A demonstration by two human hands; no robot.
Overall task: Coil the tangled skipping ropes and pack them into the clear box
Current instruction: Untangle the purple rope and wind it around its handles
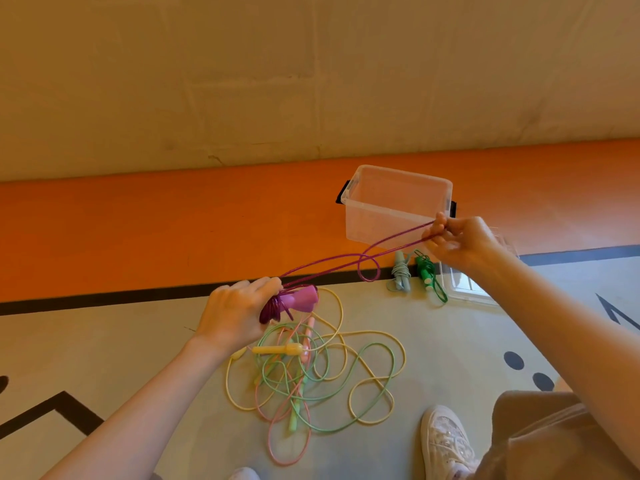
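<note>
**Purple rope stretched between both hands**

The left hand [239, 315] has its fingers [258, 285] curled around the purple rope's [332, 263] coiled end and pink handles [301, 298]. At 2 o'clock from it, the right hand [460, 242] pinches 2 strands of that rope, thumb against fingertips. The clear box [398, 206] stands on the floor [138, 341] just beyond. The pastel tangle [311, 372] lies at 6 o'clock, below the left hand.
</note>
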